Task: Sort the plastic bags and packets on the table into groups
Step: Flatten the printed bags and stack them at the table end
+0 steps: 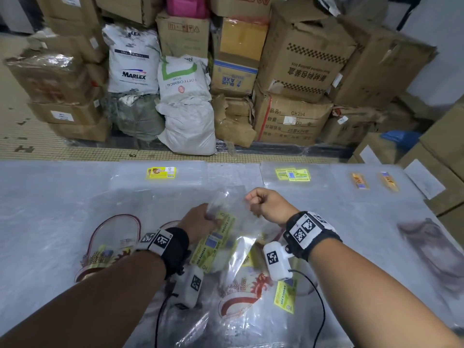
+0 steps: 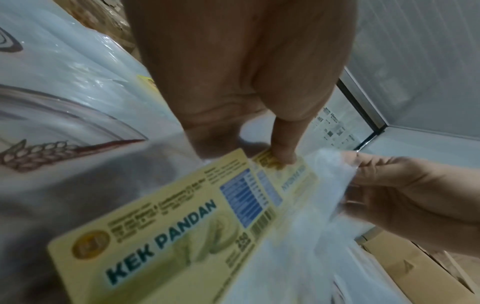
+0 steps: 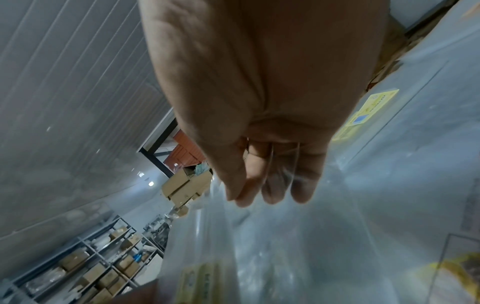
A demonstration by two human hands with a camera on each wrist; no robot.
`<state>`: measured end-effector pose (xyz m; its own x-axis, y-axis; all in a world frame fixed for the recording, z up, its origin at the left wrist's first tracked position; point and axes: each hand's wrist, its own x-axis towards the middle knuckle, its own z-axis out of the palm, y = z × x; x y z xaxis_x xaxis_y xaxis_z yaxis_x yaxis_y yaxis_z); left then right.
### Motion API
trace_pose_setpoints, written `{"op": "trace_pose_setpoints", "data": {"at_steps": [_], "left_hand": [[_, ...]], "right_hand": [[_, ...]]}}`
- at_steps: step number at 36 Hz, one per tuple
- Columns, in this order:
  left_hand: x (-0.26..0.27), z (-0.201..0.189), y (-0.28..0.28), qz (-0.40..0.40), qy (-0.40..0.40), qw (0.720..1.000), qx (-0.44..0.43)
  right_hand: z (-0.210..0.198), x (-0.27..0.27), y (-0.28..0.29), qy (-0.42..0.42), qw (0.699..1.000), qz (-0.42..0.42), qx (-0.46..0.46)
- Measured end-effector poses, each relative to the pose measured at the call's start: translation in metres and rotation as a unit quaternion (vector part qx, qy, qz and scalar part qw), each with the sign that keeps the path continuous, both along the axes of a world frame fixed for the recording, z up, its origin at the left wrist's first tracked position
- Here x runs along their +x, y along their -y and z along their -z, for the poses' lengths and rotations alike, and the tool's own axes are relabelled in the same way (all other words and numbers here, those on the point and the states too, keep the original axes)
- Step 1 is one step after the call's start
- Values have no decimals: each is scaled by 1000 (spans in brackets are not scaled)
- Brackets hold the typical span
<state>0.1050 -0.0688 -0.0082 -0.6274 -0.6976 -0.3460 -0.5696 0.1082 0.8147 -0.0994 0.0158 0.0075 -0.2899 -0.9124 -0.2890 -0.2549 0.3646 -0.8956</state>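
Nearest the person, a clear bag printed with a red rooster (image 1: 241, 295) lies flat on the worktop (image 1: 50, 197), with a loose yellow-green Kek Pandan label (image 1: 283, 298) just to its right. To the left lies another clear bag with a red arch print (image 1: 110, 244).

Between the forearms, a heap of clear Kek Pandan bags (image 1: 216, 244) sits in the middle of the worktop. The left hand (image 1: 198, 223) rests on this heap, fingers curled at the top edge of a bag; in the left wrist view its thumb (image 2: 284, 142) presses down on the yellow label of the second bag in the pile, while the front Kek Pandan packet (image 2: 166, 224) fans out below. The right hand (image 1: 268, 203) is raised just above and beside the left, fingers closed in a pinch on the edge of a clear plastic bag (image 1: 233, 197) that is lifted off the heap; the right wrist view shows the film running across the curled fingers (image 3: 272, 185).

Farther off, along the back edge of the worktop, sorted groups lie well apart: a yellow-labelled bag (image 1: 161, 173) at left, a group of Kek Pandan bags (image 1: 292, 174) right of centre, and two orange-labelled packets (image 1: 374, 181) toward the right.

Beyond the worktop, sacks (image 1: 184, 104) and cardboard boxes (image 1: 301, 59) stand stacked on the floor.
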Motion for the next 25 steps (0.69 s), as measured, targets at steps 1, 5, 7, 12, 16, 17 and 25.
{"op": "trace_pose_setpoints", "data": {"at_steps": [1, 5, 7, 12, 16, 17, 25], "left_hand": [[0, 0, -1, -2, 1, 1000, 5], [-1, 5, -4, -16, 21, 1000, 14], [-1, 6, -6, -13, 28, 999, 12], [-1, 17, -1, -5, 43, 999, 23], [1, 11, -2, -11, 58, 998, 6], [2, 10, -2, -18, 57, 998, 3], [2, 15, 1, -51, 51, 997, -3]], "right_hand": [[-1, 1, 0, 10, 1000, -1, -2], [-3, 2, -2, 55, 998, 4, -23], [-3, 0, -3, 65, 998, 10, -23], [14, -15, -12, -45, 996, 74, -2], [33, -36, -34, -224, 964, 77, 123], [36, -40, -41, -258, 947, 62, 179], [46, -42, -71, -387, 836, -31, 387]]}}
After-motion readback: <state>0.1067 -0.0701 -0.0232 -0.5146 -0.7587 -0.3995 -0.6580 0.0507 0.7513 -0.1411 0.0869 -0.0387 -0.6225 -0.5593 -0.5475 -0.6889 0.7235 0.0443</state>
